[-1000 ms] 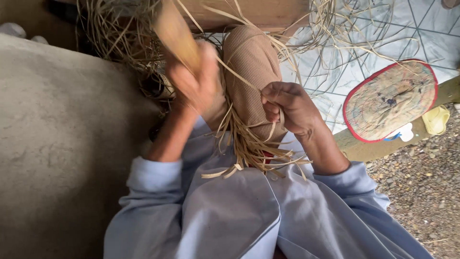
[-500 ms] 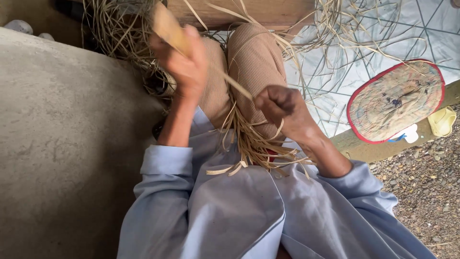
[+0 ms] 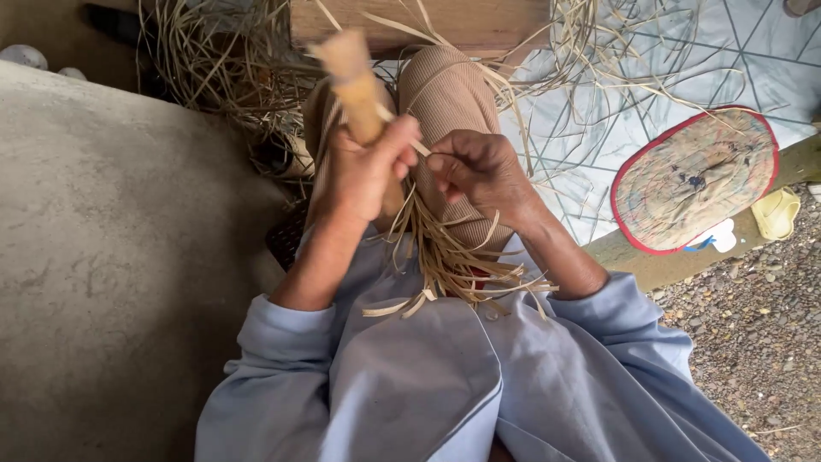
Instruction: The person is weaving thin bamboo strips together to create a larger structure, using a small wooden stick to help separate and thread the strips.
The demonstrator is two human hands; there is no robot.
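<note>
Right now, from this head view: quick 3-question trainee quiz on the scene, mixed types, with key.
1. True or false: the left hand grips a tan bundle that points up and away from the body.
2. Multiple choice: what do the right hand's fingertips pinch? A) a metal needle B) a thin pale strip running to the bundle C) the fan's rim
3. Short answer: what lies on the patterned sheet to the person's right?

Key:
1. True.
2. B.
3. A flat woven fan with a red border.
</note>
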